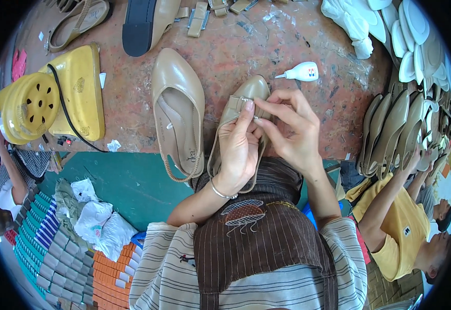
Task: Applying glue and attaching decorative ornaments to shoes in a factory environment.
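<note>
A beige slingback shoe (255,83) lies toe away from me at the table's near edge. Over its front, my left hand (240,150) is closed, its thumb pressing a tan bow (232,107) with a shiny trim. From the right, my right hand (296,135) reaches to the same bow, thumb and forefinger bent in against its side. Whether the bow is fixed to the shoe is hidden by my fingers. The matching shoe (178,75) stands just left. A small white glue bottle (304,72) with a thin nozzle lies beyond my right hand.
Several tan bows (198,19) lie at the back, beside a black-soled shoe (137,31). A yellow machine (83,95) with a black cord occupies the left. Stacked beige shoes (391,132) and white insoles (414,31) crowd the right, near a person in yellow (391,222).
</note>
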Demonstrator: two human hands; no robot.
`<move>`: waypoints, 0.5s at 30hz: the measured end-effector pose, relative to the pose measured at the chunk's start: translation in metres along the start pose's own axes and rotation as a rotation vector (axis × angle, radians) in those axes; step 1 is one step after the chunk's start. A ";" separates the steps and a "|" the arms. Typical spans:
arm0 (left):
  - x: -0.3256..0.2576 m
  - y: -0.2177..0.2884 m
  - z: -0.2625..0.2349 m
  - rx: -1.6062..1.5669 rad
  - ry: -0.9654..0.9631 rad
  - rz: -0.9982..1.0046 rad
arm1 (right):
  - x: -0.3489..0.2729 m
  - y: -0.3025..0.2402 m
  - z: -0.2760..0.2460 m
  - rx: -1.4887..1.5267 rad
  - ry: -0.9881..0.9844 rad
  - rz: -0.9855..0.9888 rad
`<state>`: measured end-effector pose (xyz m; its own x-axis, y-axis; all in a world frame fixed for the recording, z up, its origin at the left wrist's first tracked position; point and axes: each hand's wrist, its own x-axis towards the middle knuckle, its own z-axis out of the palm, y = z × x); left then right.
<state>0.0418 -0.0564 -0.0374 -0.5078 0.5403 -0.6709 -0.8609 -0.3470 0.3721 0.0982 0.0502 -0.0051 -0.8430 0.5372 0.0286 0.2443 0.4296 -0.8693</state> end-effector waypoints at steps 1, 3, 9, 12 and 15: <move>-0.002 0.006 0.001 -0.042 -0.020 -0.050 | 0.002 0.002 -0.007 -0.021 0.039 -0.032; -0.014 0.019 0.000 -0.077 -0.080 -0.137 | 0.004 0.015 -0.025 -0.162 0.168 -0.105; -0.076 0.078 0.039 -0.262 -0.250 -0.461 | 0.022 0.051 -0.042 -0.463 0.096 -0.176; -0.077 0.142 0.049 -0.207 -0.444 -0.063 | 0.022 0.063 -0.037 -0.448 0.120 -0.166; -0.026 0.235 0.097 0.024 -0.666 0.354 | 0.016 0.072 -0.036 -0.418 0.180 -0.154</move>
<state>-0.1507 -0.0776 0.1299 -0.6594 0.7516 0.0175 -0.6396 -0.5730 0.5124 0.1196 0.1156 -0.0496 -0.7969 0.5459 0.2587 0.3263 0.7494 -0.5762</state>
